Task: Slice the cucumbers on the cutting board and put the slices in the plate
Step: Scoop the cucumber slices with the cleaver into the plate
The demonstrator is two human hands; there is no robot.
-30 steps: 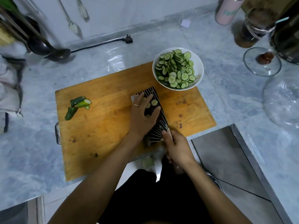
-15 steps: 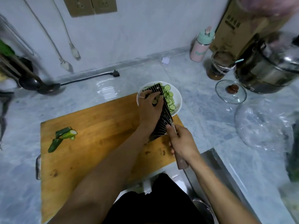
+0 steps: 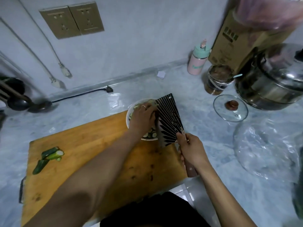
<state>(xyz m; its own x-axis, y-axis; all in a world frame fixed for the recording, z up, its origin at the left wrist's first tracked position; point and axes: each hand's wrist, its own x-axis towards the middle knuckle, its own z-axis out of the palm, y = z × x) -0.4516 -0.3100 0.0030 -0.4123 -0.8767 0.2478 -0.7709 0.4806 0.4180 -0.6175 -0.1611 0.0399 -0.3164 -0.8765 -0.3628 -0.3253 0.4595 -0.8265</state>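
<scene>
The right hand (image 3: 190,149) is gripping the cleaver (image 3: 168,119) tilted over the plate (image 3: 128,113), while the left hand (image 3: 142,117) is pressing against its blade above the cucumber slices (image 3: 150,135).

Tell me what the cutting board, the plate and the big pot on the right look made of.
Cutting board: wood, matte, with visible grain and dark stains. Plate: white and smooth, probably ceramic, possibly melamine. Pot: polished metal, likely stainless steel, with mirror-like reflections.

Green cucumber ends (image 3: 50,155) lie on the wooden cutting board (image 3: 98,145); pale slices (image 3: 150,134), apparently many, fill the white plate (image 3: 129,112).
</scene>
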